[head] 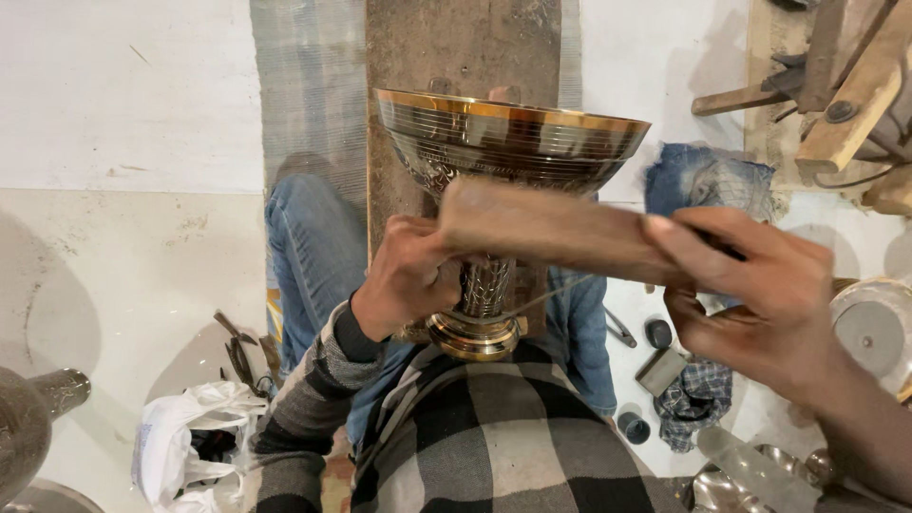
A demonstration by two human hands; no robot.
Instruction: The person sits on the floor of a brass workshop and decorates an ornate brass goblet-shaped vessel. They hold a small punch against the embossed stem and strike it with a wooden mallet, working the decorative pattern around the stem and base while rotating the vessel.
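In the head view, a large metal goblet (494, 152) with a gold rim and engraved silver bowl stands upright between the person's knees, in front of a worn wooden plank (456, 47). The left hand (408, 275) is closed around the goblet's stem, just above the gold foot. The right hand (760, 285) is clamped on one end of a flat wooden block (551, 228) — blurred, so its exact contact with the goblet cannot be told. The goblet looks stiff, rather heavy and slippery because it is polished; the narrow stem seems the safest place to hold. On the floor lie pliers (237, 351), a white plastic bag (190, 427) and a checked rag (698, 399).
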